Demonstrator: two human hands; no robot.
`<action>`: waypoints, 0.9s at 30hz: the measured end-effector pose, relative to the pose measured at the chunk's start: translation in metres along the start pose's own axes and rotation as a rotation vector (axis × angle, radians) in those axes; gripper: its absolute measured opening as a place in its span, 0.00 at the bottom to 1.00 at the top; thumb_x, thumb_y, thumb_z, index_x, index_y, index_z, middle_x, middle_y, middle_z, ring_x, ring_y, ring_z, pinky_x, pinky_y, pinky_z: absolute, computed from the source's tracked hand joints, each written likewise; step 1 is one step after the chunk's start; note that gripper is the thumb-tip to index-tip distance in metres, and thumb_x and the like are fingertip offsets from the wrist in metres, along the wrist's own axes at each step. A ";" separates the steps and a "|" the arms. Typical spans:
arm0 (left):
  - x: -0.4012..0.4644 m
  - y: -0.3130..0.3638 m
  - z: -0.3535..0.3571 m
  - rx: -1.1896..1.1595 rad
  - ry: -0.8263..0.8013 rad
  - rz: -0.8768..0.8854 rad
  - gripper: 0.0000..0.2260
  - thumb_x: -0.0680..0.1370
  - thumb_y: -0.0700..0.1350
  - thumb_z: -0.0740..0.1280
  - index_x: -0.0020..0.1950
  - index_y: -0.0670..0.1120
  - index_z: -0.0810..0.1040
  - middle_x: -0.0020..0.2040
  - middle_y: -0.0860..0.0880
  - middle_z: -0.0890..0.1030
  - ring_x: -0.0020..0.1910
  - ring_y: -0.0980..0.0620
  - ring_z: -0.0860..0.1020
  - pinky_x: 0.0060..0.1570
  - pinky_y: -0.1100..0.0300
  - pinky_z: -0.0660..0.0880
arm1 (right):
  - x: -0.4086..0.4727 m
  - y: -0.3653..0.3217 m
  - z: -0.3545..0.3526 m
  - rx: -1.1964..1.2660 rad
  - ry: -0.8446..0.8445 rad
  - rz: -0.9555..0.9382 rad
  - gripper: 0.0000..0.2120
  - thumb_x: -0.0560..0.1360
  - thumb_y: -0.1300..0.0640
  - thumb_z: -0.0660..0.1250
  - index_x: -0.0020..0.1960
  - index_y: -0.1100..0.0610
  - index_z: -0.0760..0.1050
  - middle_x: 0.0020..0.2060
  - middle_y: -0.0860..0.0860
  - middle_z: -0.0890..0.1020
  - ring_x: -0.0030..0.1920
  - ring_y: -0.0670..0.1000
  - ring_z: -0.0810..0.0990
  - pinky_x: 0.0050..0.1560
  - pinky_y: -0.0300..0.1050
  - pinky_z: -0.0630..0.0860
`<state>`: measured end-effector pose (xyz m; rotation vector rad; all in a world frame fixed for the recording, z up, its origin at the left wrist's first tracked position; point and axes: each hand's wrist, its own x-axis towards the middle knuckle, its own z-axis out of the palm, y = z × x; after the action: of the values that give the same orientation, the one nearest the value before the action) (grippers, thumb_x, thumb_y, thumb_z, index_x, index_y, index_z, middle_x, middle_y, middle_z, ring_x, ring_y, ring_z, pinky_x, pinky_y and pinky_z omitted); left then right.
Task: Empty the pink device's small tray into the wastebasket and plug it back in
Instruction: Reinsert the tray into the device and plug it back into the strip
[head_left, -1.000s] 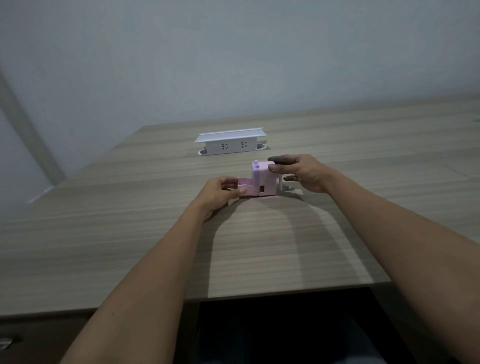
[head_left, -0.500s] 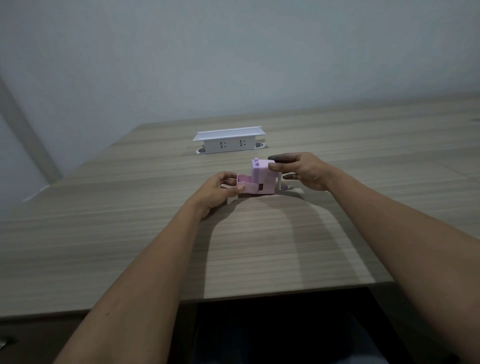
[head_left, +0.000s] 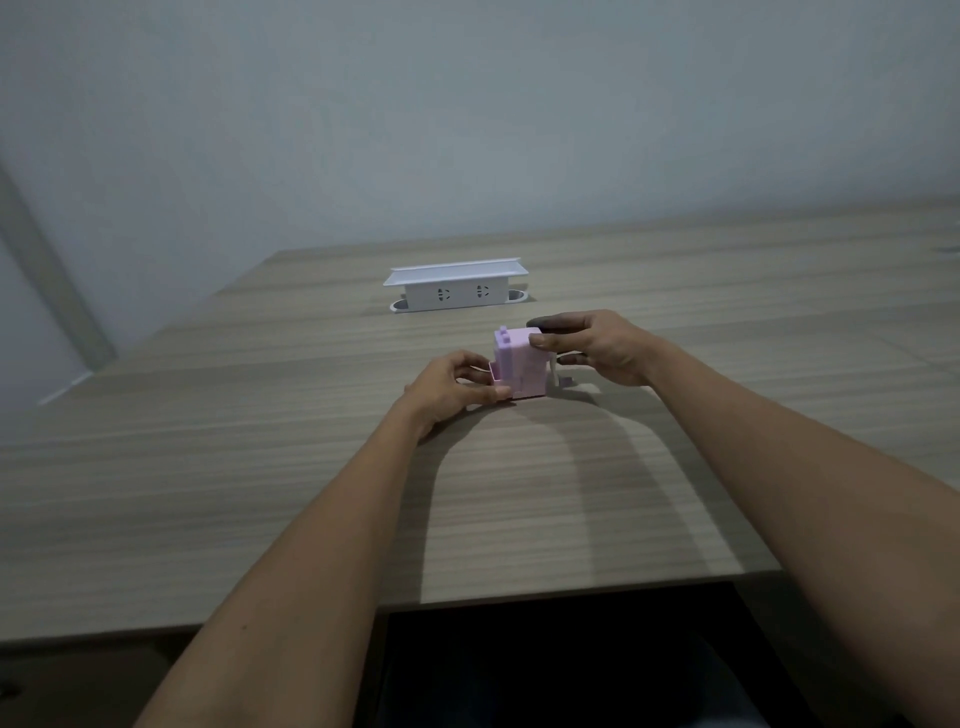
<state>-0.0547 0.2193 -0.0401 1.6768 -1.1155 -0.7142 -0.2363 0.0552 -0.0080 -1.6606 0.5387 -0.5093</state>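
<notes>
The left hand (head_left: 457, 387) pinches the small tray (head_left: 497, 383) that juts from the left side of the pink device (head_left: 522, 364), low down. The right hand (head_left: 597, 345) clamps the device's upper body from the other side, steadying it on the table (head_left: 260, 467). The tray slides out leftward, toward the nearer left hand. A white socket box (head_left: 456, 291) sits well behind. No wastebasket is in view.

White socket box (head_left: 456, 287) stands on wooden table (head_left: 208, 467)
</notes>
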 end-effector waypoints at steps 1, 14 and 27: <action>0.001 0.001 0.003 0.013 0.001 0.012 0.25 0.70 0.43 0.80 0.65 0.42 0.79 0.54 0.48 0.85 0.50 0.51 0.83 0.56 0.56 0.79 | 0.000 0.000 0.002 -0.002 0.006 -0.005 0.22 0.72 0.58 0.77 0.65 0.57 0.80 0.61 0.54 0.84 0.62 0.53 0.81 0.68 0.52 0.72; 0.000 0.013 0.009 0.020 0.041 0.118 0.31 0.74 0.52 0.76 0.75 0.50 0.73 0.65 0.51 0.80 0.53 0.49 0.81 0.50 0.56 0.80 | -0.014 0.020 0.001 -0.077 0.017 -0.100 0.33 0.67 0.50 0.80 0.69 0.57 0.78 0.61 0.52 0.85 0.62 0.52 0.82 0.63 0.51 0.77; 0.069 0.045 0.017 0.004 0.051 0.221 0.23 0.76 0.47 0.75 0.70 0.46 0.79 0.60 0.50 0.83 0.54 0.57 0.82 0.50 0.67 0.77 | 0.026 0.009 -0.036 -0.103 0.082 -0.194 0.20 0.73 0.62 0.76 0.64 0.62 0.81 0.53 0.55 0.86 0.46 0.46 0.82 0.48 0.39 0.75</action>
<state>-0.0566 0.1443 -0.0023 1.5368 -1.2434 -0.5265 -0.2378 0.0099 -0.0111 -1.8062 0.4723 -0.7041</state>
